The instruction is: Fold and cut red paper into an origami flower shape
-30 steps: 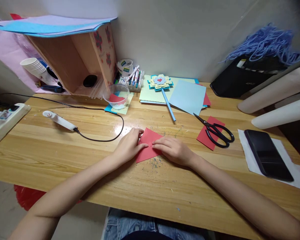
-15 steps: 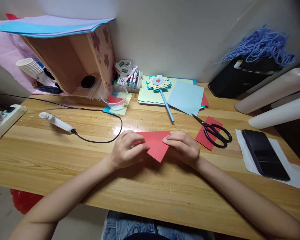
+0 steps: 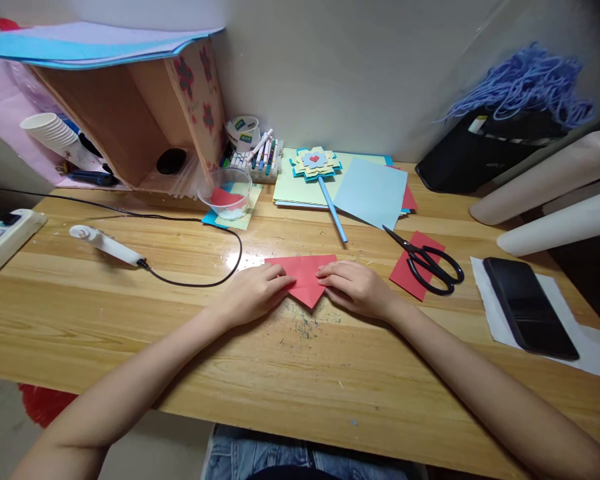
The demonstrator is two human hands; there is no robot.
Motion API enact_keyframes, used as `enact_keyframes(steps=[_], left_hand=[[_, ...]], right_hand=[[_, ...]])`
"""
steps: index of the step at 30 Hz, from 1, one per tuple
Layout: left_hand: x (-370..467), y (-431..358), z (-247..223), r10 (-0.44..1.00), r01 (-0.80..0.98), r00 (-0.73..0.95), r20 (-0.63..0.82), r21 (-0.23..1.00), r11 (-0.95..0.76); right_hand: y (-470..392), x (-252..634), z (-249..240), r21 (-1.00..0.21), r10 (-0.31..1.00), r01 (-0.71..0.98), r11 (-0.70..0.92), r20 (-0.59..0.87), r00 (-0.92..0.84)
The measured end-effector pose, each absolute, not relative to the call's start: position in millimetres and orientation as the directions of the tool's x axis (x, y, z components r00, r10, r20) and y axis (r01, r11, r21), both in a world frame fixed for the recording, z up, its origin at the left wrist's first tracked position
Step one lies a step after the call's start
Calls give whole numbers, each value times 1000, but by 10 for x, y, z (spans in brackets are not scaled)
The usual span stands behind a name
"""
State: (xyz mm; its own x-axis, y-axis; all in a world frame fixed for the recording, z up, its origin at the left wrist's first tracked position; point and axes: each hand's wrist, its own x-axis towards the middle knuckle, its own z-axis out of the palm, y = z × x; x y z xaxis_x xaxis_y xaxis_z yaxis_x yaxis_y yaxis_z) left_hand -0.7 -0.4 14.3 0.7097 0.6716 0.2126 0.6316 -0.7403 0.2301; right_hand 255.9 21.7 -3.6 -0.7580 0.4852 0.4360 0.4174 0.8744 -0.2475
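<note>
A folded sheet of red paper (image 3: 308,275) lies at the middle of the wooden table, its lower edge coming to a point toward me. My left hand (image 3: 254,292) is closed on its left side, with the thumb and fingertips pressed together over the edge. At the paper's right side, my right hand (image 3: 356,288) grips the edge with curled fingers. The fingers hide parts of both sides. To the right of that hand, black scissors (image 3: 423,259) rest partly on another red paper piece (image 3: 404,277).
A corded white glue gun (image 3: 107,245) lies left. Behind stand a clear bowl (image 3: 233,203), a marker box (image 3: 263,160) and a paper flower (image 3: 314,160) on a blue stick, beside light blue paper (image 3: 373,193). A phone (image 3: 530,307) lies right, near white rolls (image 3: 555,223).
Both hands have lowered the red paper to the tabletop, and its point now sits higher in view. My right hand has shifted slightly left. The view has moved a little.
</note>
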Motion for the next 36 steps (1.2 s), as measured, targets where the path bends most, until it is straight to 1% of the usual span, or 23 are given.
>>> enact_keyframes(steps=[2,6,8,10,13,17,20,23,26,32,36], left_hand=[[5,18,139,636,593,743,207,235,-770],[43,26,136,580,555,794,180,173,-814],[59,14,131,581,555,794,178,176,-813],[66,3,117,611,568,766,200,235,-789],[69,-1,84,683,584,693,231,375,-720],[95,11,55,800,617,561,212,538,-575],[140,18,52,885,660,435,166,609,-439],[178,21,43,927,709,343,152,605,-362],[196,20,24,941,754,300,158,565,-335],[212,17,19,947,807,276,163,497,-320],[215,22,37,946,818,285,152,475,-323]], right_hand=[[210,2557,-23,-231,474,414,881,413,-778],[192,2540,-28,-160,398,365,917,383,-834],[179,2528,-50,-169,386,347,923,404,-829],[165,2515,-71,-223,425,363,905,430,-796],[149,2485,-76,-368,534,400,839,423,-732],[149,2427,-41,-555,707,478,681,327,-627],[171,2386,-28,-617,818,564,549,257,-514],[194,2363,-52,-629,877,625,462,223,-425],[200,2353,-92,-605,899,669,431,221,-379],[178,2330,-101,-537,924,752,383,201,-326],[179,2311,-90,-503,918,768,396,231,-322]])
